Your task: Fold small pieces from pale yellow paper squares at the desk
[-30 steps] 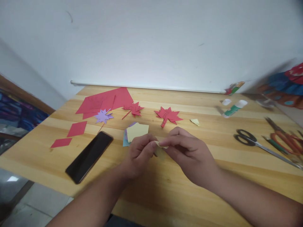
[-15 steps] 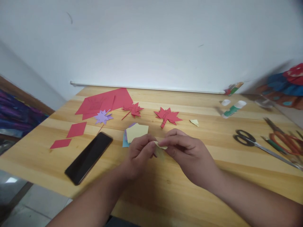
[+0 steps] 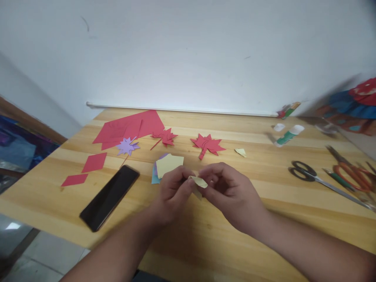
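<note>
In front of me, above the tabletop, my left hand (image 3: 176, 192) pinches a small folded piece of pale yellow paper (image 3: 199, 181) between thumb and fingers. My right hand (image 3: 235, 194) is at the paper's other end, its thumb against the lower edge and its index finger lifted a little off it. Part of the paper hangs below the fold, and the left fingers hide some of it. Just behind my left hand lies a small stack of paper pieces with a yellow sheet (image 3: 170, 163) on top. A red paper leaf (image 3: 208, 145) lies beyond my hands.
Left of me are a black phone (image 3: 110, 197), red paper diamonds (image 3: 94, 162), a purple paper leaf (image 3: 127, 146), another red leaf (image 3: 167, 137) and red sheets (image 3: 129, 127). To the right are a yellow scrap (image 3: 241, 152), a glue stick (image 3: 289, 136), its cap (image 3: 279, 127) and scissors (image 3: 308, 172).
My right index finger has lifted from the top of the yellow paper, so more of its folded face shows. My left hand keeps its pinch, and the things on the table stay put.
</note>
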`<action>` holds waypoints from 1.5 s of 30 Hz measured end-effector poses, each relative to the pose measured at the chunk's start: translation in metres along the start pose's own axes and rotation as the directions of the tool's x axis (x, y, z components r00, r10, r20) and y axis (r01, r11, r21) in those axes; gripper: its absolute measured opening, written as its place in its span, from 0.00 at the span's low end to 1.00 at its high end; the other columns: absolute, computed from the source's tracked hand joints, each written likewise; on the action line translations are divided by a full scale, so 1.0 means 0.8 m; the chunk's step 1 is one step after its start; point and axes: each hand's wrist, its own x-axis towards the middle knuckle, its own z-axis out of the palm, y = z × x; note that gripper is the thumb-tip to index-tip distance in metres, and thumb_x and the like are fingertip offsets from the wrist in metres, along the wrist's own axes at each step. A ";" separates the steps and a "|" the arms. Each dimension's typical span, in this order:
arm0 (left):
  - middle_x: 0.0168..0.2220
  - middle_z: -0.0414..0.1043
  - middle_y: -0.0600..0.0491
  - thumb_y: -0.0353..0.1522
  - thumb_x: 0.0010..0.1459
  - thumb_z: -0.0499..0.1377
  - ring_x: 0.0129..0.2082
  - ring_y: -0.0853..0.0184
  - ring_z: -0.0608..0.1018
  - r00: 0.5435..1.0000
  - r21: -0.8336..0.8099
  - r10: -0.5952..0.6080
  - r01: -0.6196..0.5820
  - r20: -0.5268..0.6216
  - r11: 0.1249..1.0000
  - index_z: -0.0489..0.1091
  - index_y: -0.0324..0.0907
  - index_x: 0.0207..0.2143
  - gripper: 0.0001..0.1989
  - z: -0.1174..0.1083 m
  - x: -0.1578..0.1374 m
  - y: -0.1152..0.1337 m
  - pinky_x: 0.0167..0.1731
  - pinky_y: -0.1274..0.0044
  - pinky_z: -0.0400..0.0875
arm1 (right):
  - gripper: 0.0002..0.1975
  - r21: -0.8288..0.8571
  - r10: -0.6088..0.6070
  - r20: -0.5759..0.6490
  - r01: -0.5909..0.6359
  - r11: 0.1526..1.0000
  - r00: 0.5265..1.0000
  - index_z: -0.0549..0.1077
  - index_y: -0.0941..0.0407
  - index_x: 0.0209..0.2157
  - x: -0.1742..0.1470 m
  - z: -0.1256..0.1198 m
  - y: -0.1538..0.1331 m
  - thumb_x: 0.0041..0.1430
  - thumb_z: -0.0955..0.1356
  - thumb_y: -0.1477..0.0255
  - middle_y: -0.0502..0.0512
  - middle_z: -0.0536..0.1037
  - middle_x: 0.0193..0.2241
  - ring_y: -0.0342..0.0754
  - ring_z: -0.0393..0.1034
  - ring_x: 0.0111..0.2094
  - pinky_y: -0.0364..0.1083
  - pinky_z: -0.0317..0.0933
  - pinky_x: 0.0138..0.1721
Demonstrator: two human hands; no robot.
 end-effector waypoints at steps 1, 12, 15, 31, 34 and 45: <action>0.34 0.74 0.53 0.38 0.69 0.60 0.30 0.70 0.74 0.999 0.021 0.030 -0.030 -0.023 0.999 0.72 0.43 0.43 0.08 0.001 -0.001 -0.001 0.31 0.78 0.69 | 0.07 0.001 0.013 -0.003 -0.013 1.000 1.000 0.77 0.51 0.37 0.000 0.000 0.000 0.57 0.75 0.68 0.46 0.72 0.24 0.43 0.71 0.25 0.43 0.69 0.26; 0.36 0.77 0.50 0.22 0.62 0.58 0.35 0.66 0.79 0.938 0.321 0.346 -0.320 -0.025 0.891 0.74 0.44 0.46 0.13 0.003 0.008 0.009 0.37 0.74 0.75 | 0.08 -0.063 -0.021 -0.016 0.020 0.998 1.000 0.79 0.53 0.35 0.004 -0.004 -0.003 0.59 0.76 0.65 0.48 0.76 0.22 0.43 0.70 0.23 0.43 0.66 0.23; 0.36 0.79 0.49 0.21 0.60 0.60 0.36 0.66 0.81 0.927 0.325 0.372 -0.340 -0.039 0.882 0.75 0.44 0.42 0.12 0.004 0.009 0.010 0.37 0.74 0.77 | 0.06 -0.068 -0.068 -0.031 0.065 0.996 0.997 0.80 0.53 0.35 0.004 -0.005 0.001 0.59 0.76 0.66 0.48 0.76 0.22 0.43 0.70 0.23 0.42 0.66 0.23; 0.38 0.79 0.47 0.24 0.61 0.60 0.39 0.64 0.81 0.979 0.171 0.202 -0.193 -0.035 0.966 0.76 0.43 0.40 0.08 -0.001 0.010 0.013 0.40 0.72 0.77 | 0.04 -0.147 -0.200 -0.022 0.194 0.970 0.980 0.78 0.51 0.38 0.007 -0.007 0.005 0.60 0.74 0.72 0.48 0.76 0.27 0.44 0.71 0.27 0.43 0.68 0.27; 0.39 0.79 0.47 0.23 0.61 0.60 0.40 0.63 0.81 0.970 0.236 0.245 -0.238 0.003 0.942 0.76 0.43 0.41 0.09 -0.002 0.008 0.013 0.41 0.71 0.77 | 0.05 -0.141 -0.223 -0.016 0.218 0.966 0.975 0.78 0.51 0.39 0.006 -0.007 0.006 0.61 0.73 0.73 0.48 0.78 0.28 0.43 0.72 0.28 0.42 0.68 0.28; 0.35 0.79 0.51 0.19 0.55 0.61 0.36 0.65 0.81 0.952 0.384 0.302 -0.262 -0.046 0.885 0.73 0.44 0.37 0.12 0.003 0.012 0.009 0.38 0.73 0.76 | 0.05 -0.182 -0.196 0.005 0.194 0.964 0.980 0.79 0.51 0.41 0.011 -0.012 0.016 0.65 0.72 0.67 0.51 0.80 0.31 0.46 0.75 0.30 0.45 0.71 0.31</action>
